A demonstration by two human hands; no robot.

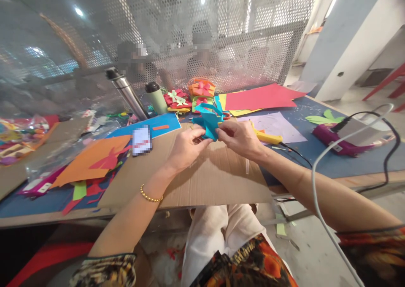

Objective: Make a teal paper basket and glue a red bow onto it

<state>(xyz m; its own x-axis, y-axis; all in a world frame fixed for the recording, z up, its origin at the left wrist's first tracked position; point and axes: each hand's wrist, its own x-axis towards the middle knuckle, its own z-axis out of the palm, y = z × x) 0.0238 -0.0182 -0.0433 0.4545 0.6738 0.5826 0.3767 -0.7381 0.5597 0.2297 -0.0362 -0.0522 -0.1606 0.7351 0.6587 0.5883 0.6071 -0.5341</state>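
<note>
Both hands hold a small folded piece of blue paper craft (210, 122) above a sheet of brown cardboard (190, 181). My left hand (188, 146) pinches its lower left side, thumb and fingers closed on the paper. On the lower right side, my right hand (238, 137) grips it the same way. A strip of the blue paper arches over the top like a handle. Just right of my right hand lies a yellow glue gun (267, 138) with a black cord. A thin clear stick (247, 166) rests on the cardboard.
Finished paper baskets with bows (201, 88), a green bottle (156, 98) and a steel flask (128, 94) stand at the back. Red paper (264, 99) lies back right, orange paper (91, 158) and scraps left. A purple power strip (340, 141) with cables is at right.
</note>
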